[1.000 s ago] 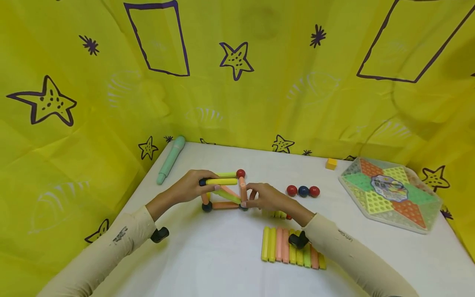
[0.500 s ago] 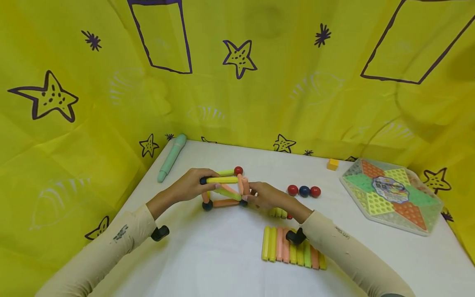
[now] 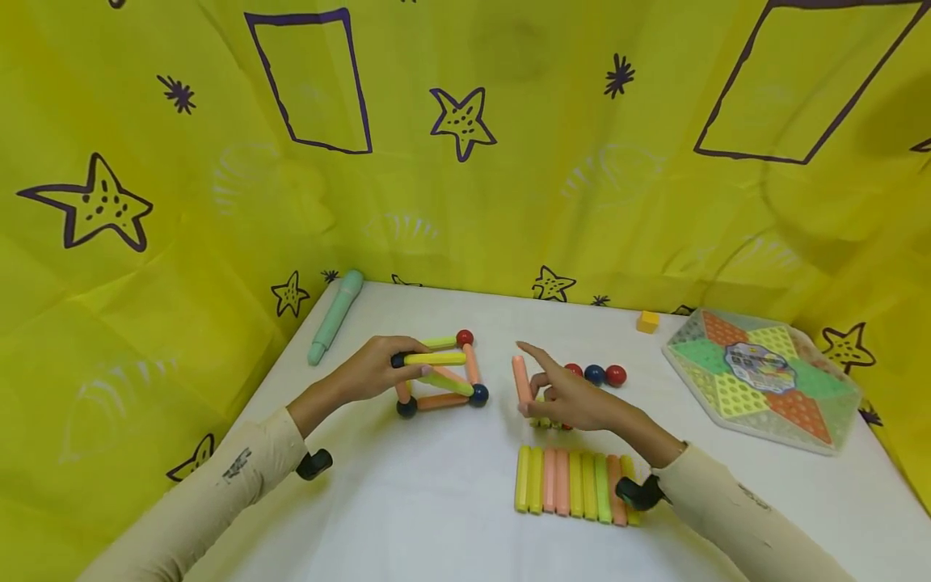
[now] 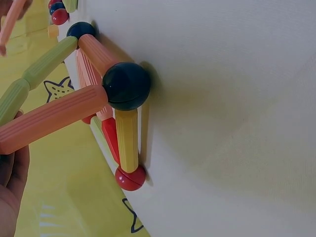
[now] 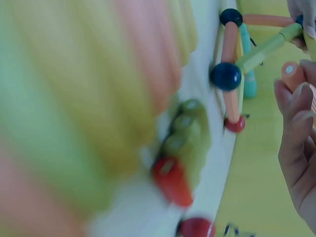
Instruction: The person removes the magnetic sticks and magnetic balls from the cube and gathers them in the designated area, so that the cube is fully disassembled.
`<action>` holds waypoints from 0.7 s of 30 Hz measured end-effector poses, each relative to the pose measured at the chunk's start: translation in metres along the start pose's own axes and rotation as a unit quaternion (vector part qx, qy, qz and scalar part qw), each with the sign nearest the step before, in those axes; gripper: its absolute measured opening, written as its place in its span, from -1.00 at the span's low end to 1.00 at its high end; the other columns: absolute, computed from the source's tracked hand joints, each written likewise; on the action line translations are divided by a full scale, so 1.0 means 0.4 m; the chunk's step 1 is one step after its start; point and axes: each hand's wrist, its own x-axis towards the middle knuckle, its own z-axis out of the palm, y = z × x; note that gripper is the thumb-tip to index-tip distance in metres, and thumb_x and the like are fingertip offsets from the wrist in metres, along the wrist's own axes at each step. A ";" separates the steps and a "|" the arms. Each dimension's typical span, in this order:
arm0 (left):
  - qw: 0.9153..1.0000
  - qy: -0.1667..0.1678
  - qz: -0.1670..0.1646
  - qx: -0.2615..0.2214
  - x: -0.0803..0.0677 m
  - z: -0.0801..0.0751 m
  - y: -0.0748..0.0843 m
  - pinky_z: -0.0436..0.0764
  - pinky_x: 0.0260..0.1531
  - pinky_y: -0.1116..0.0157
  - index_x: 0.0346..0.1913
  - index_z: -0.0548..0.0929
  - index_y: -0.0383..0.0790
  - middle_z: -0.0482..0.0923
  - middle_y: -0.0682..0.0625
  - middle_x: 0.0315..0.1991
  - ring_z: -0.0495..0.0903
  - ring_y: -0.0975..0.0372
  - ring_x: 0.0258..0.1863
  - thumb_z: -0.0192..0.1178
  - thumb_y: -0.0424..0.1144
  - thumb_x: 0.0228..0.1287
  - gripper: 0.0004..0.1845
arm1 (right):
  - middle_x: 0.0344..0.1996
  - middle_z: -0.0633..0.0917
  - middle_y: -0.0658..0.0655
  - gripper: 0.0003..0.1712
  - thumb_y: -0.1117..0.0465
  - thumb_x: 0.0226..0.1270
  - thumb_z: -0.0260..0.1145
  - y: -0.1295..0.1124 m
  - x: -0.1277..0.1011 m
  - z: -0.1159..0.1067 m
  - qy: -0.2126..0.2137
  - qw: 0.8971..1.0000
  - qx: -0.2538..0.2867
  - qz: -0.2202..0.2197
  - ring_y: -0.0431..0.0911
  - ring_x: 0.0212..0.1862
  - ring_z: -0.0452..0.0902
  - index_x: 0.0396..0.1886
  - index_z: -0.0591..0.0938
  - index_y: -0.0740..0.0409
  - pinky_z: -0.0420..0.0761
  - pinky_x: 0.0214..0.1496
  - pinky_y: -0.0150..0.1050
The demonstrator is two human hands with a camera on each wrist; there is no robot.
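A frame of rods and balls (image 3: 439, 373) stands left of centre on the white table (image 3: 407, 517). My left hand (image 3: 398, 365) pinches its top yellow rod (image 3: 435, 358) at the dark-capped end. The left wrist view shows the frame's dark ball (image 4: 126, 85), red ball (image 4: 131, 177) and an orange rod (image 4: 54, 118) close up. My right hand (image 3: 537, 393) is apart from the frame, to its right. It holds a loose orange rod (image 3: 520, 380) upright, with the index finger stretched out. The same orange rod's end (image 5: 292, 74) shows beside my fingers (image 5: 296, 143).
A row of several coloured rods (image 3: 575, 483) lies near the front. A few short rods (image 3: 544, 422) lie under my right hand. Three balls (image 3: 595, 373), a yellow cube (image 3: 647, 322) and a hexagonal board (image 3: 764, 376) are to the right. A mint pen (image 3: 334, 315) lies far left.
My right hand has come away from the frame's right corner with the orange rod and moved right. The left hand keeps its hold on the yellow rod.
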 end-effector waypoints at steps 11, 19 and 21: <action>1.000 0.000 0.002 0.003 -0.003 -0.001 -0.001 0.59 -0.14 0.24 0.10 0.71 -0.17 0.70 0.00 -0.08 0.55 0.27 -0.25 0.28 -0.06 0.39 -0.66 | -0.49 0.59 0.00 -0.35 0.20 0.46 0.29 0.104 -0.297 -0.034 0.045 0.997 0.042 0.042 -0.18 -0.58 0.45 0.41 0.25 0.29 0.52 -0.52 -0.30; 1.000 0.001 0.000 0.000 -0.003 0.000 0.002 0.59 -0.14 0.24 0.09 0.71 -0.18 0.70 0.00 -0.11 0.55 0.25 -0.26 0.30 -0.08 0.38 -0.67 | -0.48 0.60 -0.05 -0.56 0.12 0.47 0.28 0.177 -0.376 -0.011 0.071 0.990 -0.049 0.114 -0.31 -0.52 0.38 0.20 0.52 0.27 0.41 -0.50 -0.36; 1.000 0.001 0.004 0.000 -0.002 0.001 0.002 0.59 -0.15 0.24 0.08 0.71 -0.19 0.70 -0.01 -0.11 0.55 0.25 -0.26 0.30 -0.10 0.38 -0.67 | -0.48 0.60 -0.07 -0.60 0.09 0.47 0.28 0.183 -0.378 -0.003 0.077 0.988 -0.070 0.114 -0.33 -0.50 0.37 0.16 0.57 0.24 0.40 -0.49 -0.37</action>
